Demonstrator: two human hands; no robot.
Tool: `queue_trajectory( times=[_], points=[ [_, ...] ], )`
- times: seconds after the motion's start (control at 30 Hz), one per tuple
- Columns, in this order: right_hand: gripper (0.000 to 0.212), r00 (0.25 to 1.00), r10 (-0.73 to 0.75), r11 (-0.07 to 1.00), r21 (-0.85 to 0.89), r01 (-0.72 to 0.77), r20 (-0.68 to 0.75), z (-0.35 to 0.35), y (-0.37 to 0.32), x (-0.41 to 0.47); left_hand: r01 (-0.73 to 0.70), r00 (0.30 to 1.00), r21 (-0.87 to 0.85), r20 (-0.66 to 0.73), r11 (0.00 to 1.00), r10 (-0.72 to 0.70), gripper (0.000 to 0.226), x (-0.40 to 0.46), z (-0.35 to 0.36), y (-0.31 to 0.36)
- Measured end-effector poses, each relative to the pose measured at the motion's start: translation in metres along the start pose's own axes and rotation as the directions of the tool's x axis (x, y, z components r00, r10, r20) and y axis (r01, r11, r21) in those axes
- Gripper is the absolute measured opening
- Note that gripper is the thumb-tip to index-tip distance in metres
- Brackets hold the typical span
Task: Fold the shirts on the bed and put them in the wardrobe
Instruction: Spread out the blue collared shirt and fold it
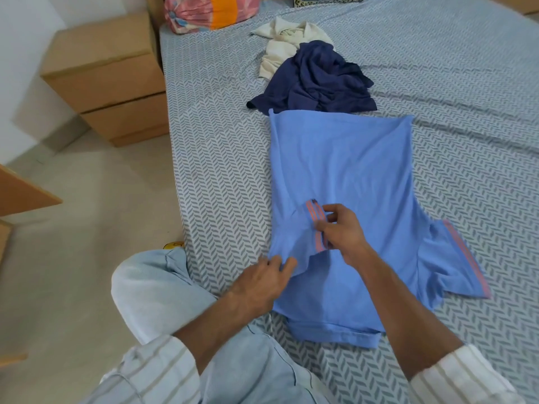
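A light blue shirt (344,176) with orange-striped sleeve cuffs lies flat on the bed (221,158), its left sleeve folded in over the body. My right hand (339,228) pinches that sleeve's striped cuff. My left hand (262,279) pinches the shirt's left edge near the shoulder. The right sleeve spreads out flat at the right. Beyond the blue shirt lie a crumpled navy shirt (315,78) and a crumpled cream shirt (287,42), the navy one partly on top of the cream one.
A wooden bedside drawer unit (108,77) stands left of the bed. A colourful bundle (210,11) sits at the bed's head. My knee in light trousers (154,290) is at the bed's near edge. A wooden panel edge (20,191) shows at far left.
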State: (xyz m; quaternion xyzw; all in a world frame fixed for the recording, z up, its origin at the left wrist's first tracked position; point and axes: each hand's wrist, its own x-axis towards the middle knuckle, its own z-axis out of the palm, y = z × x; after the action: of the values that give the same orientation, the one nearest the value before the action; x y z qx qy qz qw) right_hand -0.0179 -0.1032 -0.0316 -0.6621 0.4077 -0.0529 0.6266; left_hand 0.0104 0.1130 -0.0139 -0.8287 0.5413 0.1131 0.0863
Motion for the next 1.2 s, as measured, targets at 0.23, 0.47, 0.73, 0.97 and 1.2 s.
queue_trajectory(
  times=[0.23,0.47,0.73,0.97,1.2],
  points=[
    [0.038,0.994,0.002,0.990,-0.140,-0.017,-0.110,-0.051,0.036,0.004,-0.135,0.991,0.078,0.032,0.988,0.133,0.093,0.014,0.001,0.020],
    [0.045,0.993,0.034,0.959,-0.276,-0.065,-0.116,-0.055,0.047,0.002,-0.081,0.991,-0.189,0.091,0.979,0.099,0.052,0.012,-0.006,0.014],
    [0.033,0.831,-0.555,0.589,-0.723,0.362,-0.036,-0.037,0.008,0.020,0.105,0.954,-0.615,-0.160,0.782,-0.253,0.034,0.098,-0.010,-0.004],
    [0.032,0.890,-0.408,0.503,-0.765,0.404,0.202,0.043,-0.068,0.108,0.172,0.936,-0.801,-0.049,0.573,-0.350,0.023,0.134,0.008,-0.015],
    [0.043,0.935,-0.312,0.469,-0.829,0.305,0.168,0.112,-0.117,0.202,0.105,0.972,-0.800,-0.044,0.590,-0.232,0.060,0.146,0.013,-0.033]
  ],
)
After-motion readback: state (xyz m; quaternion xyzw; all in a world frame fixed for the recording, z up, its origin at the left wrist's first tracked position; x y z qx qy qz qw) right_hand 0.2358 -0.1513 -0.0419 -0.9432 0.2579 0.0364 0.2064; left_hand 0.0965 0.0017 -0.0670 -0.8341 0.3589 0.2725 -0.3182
